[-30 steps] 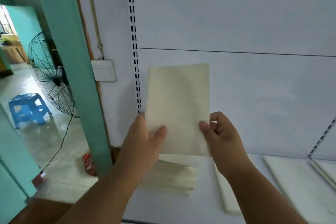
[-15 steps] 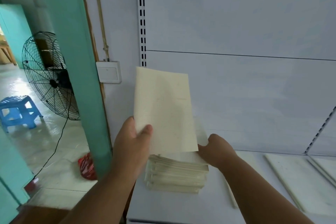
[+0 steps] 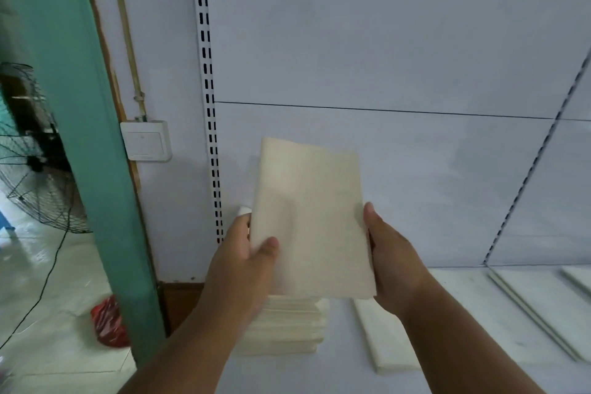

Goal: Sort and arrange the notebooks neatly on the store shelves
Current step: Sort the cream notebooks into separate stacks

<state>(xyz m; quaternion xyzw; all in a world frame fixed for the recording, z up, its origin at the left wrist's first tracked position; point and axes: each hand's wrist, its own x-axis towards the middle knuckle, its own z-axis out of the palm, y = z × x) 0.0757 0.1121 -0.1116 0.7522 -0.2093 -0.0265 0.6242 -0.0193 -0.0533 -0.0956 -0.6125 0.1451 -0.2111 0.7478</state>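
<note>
A thin cream notebook is held upright in front of the white shelf back panel. My left hand grips its lower left edge, thumb on the front. My right hand holds its right edge. Directly below, a stack of cream notebooks lies on the white shelf, partly hidden by my left arm. A single cream notebook lies flat to the right of the stack.
A slotted shelf upright runs up the left of the panel. Pale flat boards lie on the shelf at the right. At left stand a teal door frame, a light switch, a floor fan and a red bag.
My right hand has come up from the stack and taken the notebook's right edge. The notebook has shifted right and tilted, now held by both hands.
</note>
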